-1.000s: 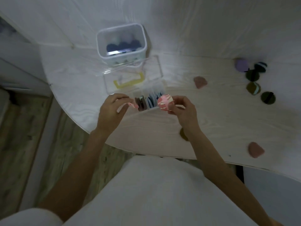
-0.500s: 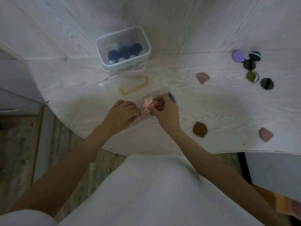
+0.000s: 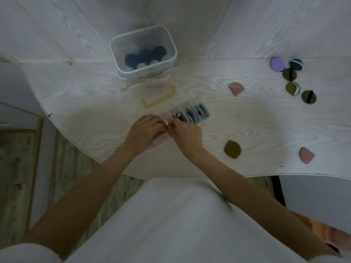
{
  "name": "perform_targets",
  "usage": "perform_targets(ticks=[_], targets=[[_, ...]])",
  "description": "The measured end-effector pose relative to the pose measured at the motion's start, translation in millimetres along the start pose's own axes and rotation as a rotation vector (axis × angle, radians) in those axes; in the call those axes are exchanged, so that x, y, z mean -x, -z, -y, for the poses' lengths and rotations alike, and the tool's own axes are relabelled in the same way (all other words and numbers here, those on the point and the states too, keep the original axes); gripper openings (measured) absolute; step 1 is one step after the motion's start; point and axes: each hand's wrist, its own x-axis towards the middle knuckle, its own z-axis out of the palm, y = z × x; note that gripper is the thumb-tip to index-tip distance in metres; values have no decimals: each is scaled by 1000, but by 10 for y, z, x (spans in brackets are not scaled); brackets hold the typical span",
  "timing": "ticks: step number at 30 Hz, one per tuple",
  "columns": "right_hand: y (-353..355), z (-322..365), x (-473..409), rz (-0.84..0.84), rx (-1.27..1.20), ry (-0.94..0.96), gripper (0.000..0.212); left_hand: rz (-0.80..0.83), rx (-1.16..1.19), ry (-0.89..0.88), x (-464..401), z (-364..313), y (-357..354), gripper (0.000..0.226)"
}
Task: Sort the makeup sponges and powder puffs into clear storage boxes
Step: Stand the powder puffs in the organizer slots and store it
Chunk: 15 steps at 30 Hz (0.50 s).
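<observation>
A: Both hands meet over the near end of the divided clear box (image 3: 191,112). My left hand (image 3: 144,132) and right hand (image 3: 187,135) have fingertips curled together on a small pink-white sponge (image 3: 166,123), mostly hidden btwn them. Can't tell which compartment it's going into.

B: What's left on the tabletop (image 3: 266,126)?

A: Olive puff (image 3: 232,149) lies just right of my right wrist, so right hand's nearer. It's a flat disc, no real long axis. Pink wedge (image 3: 306,155) is further right; another pink wedge (image 3: 236,88) and the dark cluster (image 3: 290,80) sit well apart, far right. Tall tub (image 3: 114,48) w/ blue balls stands behind the box.

B: Next?

A: Prob. right hand reaches right for the olive one.
</observation>
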Motion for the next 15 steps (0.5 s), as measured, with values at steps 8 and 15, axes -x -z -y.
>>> perform_targets(ticks=[8,15], targets=[[122,-340,-21,122,113,-1,9,-7,58,137,-192,-314,-250,18],[444,-567,29,138,-192,1,16,-56,19,87,-305,-370,-307,16]])
